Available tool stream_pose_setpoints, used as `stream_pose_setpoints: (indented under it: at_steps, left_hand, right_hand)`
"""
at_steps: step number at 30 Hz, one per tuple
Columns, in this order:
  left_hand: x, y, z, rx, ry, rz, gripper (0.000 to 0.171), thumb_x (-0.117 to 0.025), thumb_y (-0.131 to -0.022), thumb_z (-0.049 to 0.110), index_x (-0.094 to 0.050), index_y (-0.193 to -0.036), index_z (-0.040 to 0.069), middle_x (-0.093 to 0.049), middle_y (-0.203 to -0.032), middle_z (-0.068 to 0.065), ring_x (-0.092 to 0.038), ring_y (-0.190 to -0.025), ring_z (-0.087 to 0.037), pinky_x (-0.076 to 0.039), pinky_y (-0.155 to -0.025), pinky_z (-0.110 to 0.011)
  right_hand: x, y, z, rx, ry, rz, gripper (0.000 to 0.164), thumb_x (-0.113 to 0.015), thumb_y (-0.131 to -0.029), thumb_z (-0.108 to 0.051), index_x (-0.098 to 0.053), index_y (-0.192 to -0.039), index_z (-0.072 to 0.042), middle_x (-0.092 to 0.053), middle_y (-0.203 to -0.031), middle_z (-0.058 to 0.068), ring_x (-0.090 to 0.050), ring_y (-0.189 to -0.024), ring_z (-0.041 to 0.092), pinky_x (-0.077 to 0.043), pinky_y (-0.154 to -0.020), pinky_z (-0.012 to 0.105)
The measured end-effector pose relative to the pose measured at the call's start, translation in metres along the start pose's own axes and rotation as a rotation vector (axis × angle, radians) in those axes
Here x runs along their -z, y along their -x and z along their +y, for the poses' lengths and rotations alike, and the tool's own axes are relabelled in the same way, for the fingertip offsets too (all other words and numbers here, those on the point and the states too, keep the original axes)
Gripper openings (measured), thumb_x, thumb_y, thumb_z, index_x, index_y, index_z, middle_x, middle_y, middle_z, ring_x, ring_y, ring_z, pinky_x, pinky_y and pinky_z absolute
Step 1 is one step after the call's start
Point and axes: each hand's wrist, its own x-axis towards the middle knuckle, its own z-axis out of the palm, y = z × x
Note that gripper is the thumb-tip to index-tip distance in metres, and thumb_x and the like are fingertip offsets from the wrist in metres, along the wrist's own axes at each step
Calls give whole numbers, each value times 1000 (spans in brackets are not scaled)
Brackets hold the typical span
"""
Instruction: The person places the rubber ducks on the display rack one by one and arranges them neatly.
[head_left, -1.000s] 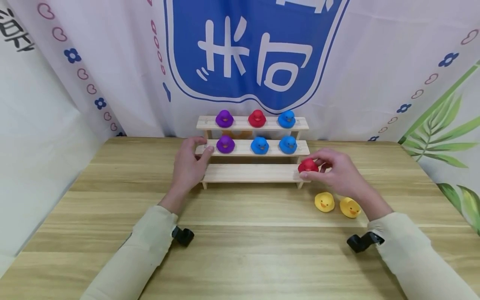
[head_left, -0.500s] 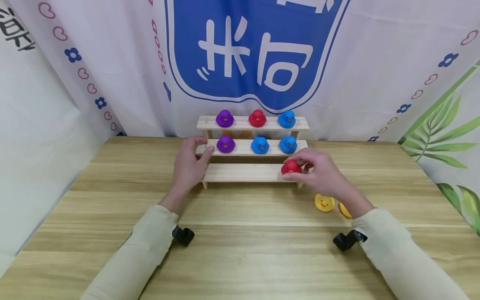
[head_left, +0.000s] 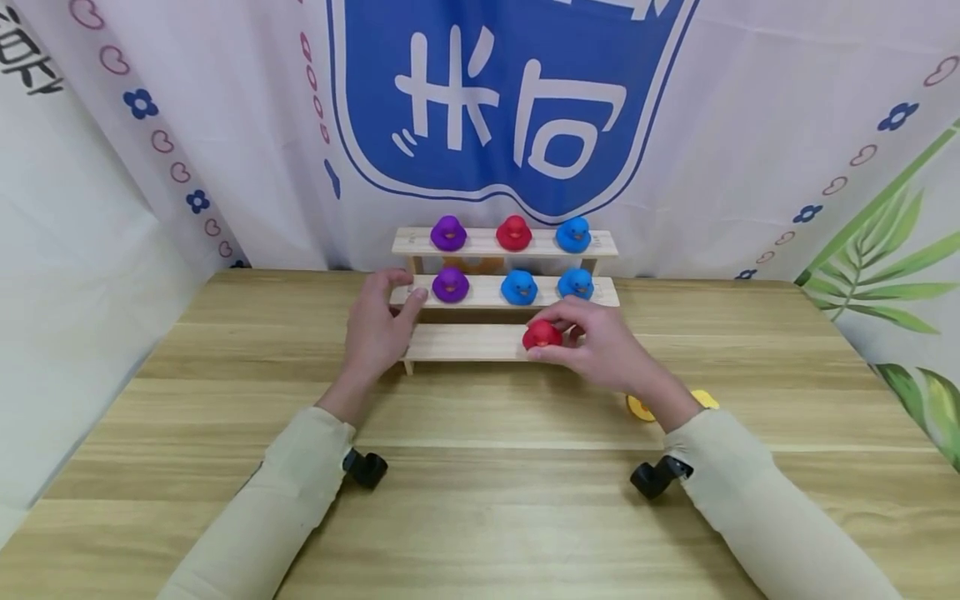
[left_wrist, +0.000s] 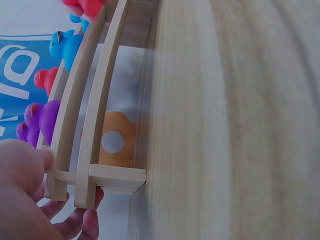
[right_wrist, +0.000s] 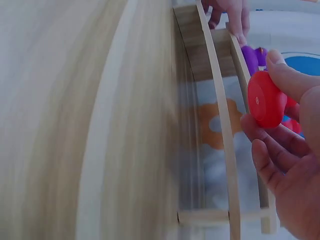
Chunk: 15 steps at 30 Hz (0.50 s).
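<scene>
My right hand (head_left: 603,346) pinches a red rubber duck (head_left: 542,334) between thumb and fingers, over the lowest step of a three-tier wooden stand (head_left: 465,342). In the right wrist view, the underside of the red duck (right_wrist: 265,102) shows, apart from the step. My left hand (head_left: 373,332) grips the stand's left end; in the left wrist view the thumb lies at the middle step and fingers curl below. On the top step sit a purple duck (head_left: 448,234), a red duck (head_left: 513,234) and a blue duck (head_left: 573,236). The middle step bears a purple duck (head_left: 450,286) and two blue ducks (head_left: 519,288).
Two yellow ducks (head_left: 640,407) lie on the wooden table (head_left: 480,500) to the right, partly hidden by my right forearm. Behind the stand hangs a white cloth with a blue emblem (head_left: 495,167). A leaf-printed cloth (head_left: 892,250) is at the right.
My right hand has moved left along the lowest step with the red duck, from its right end to right of centre. The forearm now covers part of the yellow ducks. My left hand stays put.
</scene>
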Motion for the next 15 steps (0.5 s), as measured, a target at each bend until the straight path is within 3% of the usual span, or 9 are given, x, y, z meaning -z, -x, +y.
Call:
stream_pose_setpoints:
  at_steps: [15]
  left_hand:
    - [1, 0, -1, -17, 7, 5, 46, -60, -109, 37, -56, -145, 9, -54, -153, -15, -64, -104, -33, -57, -93, -49]
  right_hand:
    - [-28, -16, -15, 30, -33, -48, 36, -84, -93, -32, -74, -123, -15, -72, -109, 1, -65, -96, 20, -60, -84, 33]
